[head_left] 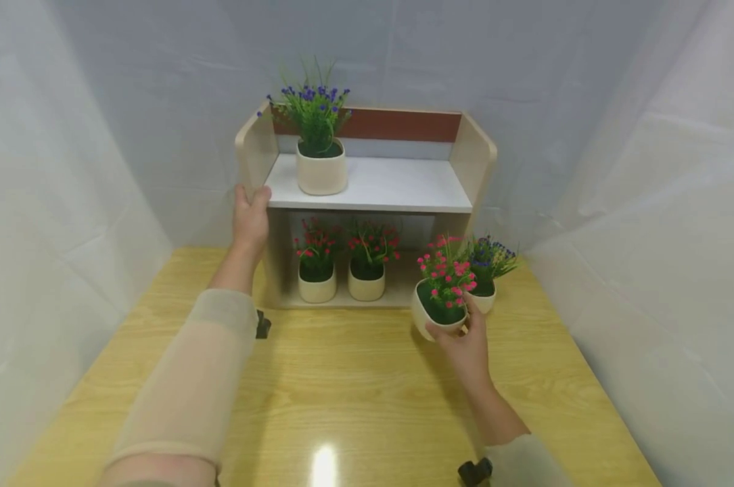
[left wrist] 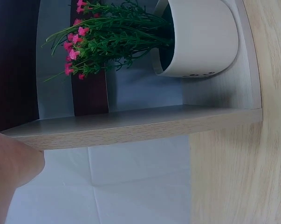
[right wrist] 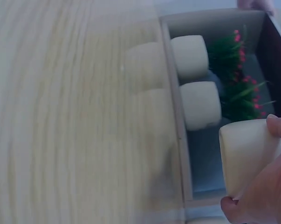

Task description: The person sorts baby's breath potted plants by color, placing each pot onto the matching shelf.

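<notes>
My right hand (head_left: 467, 348) grips a cream pot of pink flowers (head_left: 440, 304) by its rim, tilted and held in front of the shelf's lower right side. In the right wrist view, thumb and fingers span that pot (right wrist: 247, 154). My left hand (head_left: 251, 220) holds the left side panel of the small wooden shelf (head_left: 367, 203), thumb on the near edge, the other fingers mostly hidden. Two pots with red-pink flowers (head_left: 316, 287) (head_left: 367, 287) stand side by side in the lower compartment. On the upper board sits a pot with purple flowers (head_left: 320, 169).
Right of the shelf, a pot with blue-purple flowers (head_left: 485, 297) stands on the wooden table (head_left: 342, 379), partly hidden behind the held pot. White sheeting (head_left: 586, 101) hangs behind and at both sides. A red-brown strip (head_left: 403, 125) crosses the shelf's upper back.
</notes>
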{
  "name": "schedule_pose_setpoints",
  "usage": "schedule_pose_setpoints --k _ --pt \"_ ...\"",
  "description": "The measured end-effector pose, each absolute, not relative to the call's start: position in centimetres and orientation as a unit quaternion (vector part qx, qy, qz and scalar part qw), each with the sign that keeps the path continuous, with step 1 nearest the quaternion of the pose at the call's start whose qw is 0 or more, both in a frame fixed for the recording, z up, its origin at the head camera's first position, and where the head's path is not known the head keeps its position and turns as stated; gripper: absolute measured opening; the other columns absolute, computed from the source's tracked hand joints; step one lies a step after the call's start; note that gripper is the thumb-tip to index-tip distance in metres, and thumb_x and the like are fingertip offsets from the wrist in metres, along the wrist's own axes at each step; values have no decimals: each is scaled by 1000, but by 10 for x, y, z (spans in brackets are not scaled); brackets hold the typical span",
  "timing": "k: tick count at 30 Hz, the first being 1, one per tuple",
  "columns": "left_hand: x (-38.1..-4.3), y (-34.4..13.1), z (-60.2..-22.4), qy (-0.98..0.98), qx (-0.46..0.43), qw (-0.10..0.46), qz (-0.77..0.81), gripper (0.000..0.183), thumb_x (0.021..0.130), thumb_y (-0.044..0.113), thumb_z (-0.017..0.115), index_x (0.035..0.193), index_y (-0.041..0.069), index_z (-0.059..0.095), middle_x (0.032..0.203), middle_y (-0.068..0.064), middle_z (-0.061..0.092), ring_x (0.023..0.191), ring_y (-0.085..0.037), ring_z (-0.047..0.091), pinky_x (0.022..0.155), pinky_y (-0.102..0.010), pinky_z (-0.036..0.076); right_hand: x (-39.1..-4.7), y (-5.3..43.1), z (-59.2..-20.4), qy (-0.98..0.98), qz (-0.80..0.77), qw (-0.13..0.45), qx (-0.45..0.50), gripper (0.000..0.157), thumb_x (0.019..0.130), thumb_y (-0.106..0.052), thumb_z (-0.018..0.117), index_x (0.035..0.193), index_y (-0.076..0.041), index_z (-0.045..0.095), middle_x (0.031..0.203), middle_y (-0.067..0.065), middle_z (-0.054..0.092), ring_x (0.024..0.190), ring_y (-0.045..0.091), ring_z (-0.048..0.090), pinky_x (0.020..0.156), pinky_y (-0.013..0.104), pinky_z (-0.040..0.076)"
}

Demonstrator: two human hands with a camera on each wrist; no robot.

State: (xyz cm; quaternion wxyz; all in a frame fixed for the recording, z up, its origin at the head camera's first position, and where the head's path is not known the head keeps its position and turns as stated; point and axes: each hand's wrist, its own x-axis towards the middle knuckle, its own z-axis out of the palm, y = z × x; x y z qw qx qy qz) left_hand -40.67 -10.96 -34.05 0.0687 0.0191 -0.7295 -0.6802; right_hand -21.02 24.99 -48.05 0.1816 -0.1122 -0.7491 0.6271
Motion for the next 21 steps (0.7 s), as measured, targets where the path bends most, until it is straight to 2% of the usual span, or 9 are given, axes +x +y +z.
schedule_pose_setpoints --k 5,10,13,21 --pt "-408 -110 -341 -725 13 73 -684 89 111 52 44 176 23 -8 186 0 -7 172 -20 -5 142 -40 -3 -228 240 -496 -766 609 172 -111 92 91 -11 87 165 1 34 168 25 35 150 45 42 124 61 44" --pt "-409 -110 -342 -725 16 72 -684 89 111 52 45 176 22 -9 186 0 -7 172 -20 -5 142 -40 -3 -246 233 -510 -773 598 171 -124 95 89 -10 87 165 5 31 168 30 32 155 49 36 133 62 31" --pt "-409 -110 -341 -728 21 69 -682 91 110 54 45 175 22 -12 185 2 -13 172 -19 -9 141 -40 -6 -256 232 -518 -778 587 178 -137 95 88 -11 88 164 5 33 167 31 34 159 47 33 137 60 24" --pt "-411 -110 -342 -720 14 79 -690 91 111 52 46 175 20 -11 185 0 -13 172 -18 -8 141 -36 -5 -275 230 -523 -793 556 198 -149 92 86 -16 90 160 5 39 161 31 41 154 48 39 134 60 30"
